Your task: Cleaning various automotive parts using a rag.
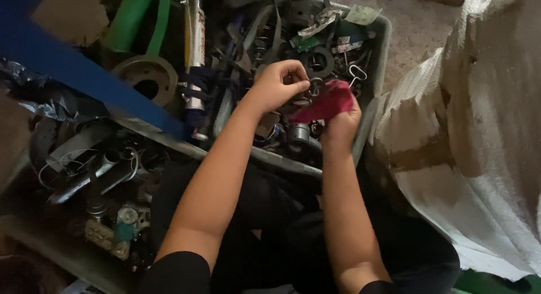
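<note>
Both our forearms fill the bottom of the view, reaching up over dark trousers into the grey plastic bin (378, 40) full of metal odds and ends. Our right hand (342, 123) is closed around a crumpled red rag (328, 101), bunched up so the cloth sits on top of the fingers, probably so it works as a pad rather than flapping loose. Our left hand (277, 84) is curled with thumb and fingertips pinched on a small metal ring-like part (313, 86), right at the edge of the rag; we can't tell exactly what the piece is, it's dark and half hidden. Both hands meet over the bin's near right part, so whatever drops lands back in the pile.

Stuff around them: a black flat ring (319, 60) just beyond the left hand, a short grey pipe fitting (298, 133) by the near rim under the right hand, and a long silver cylinder (194, 46) lying lengthwise along the bin's left side. Outside the bin, a big round metal flange (147, 77) sits just past a blue bar (84, 74) that cuts diagonally across the view. A second tray of parts (96, 175) is at the lower left, and a white woven sack (479, 130) is piled on the right — pushed up against the bin's right wall.
</note>
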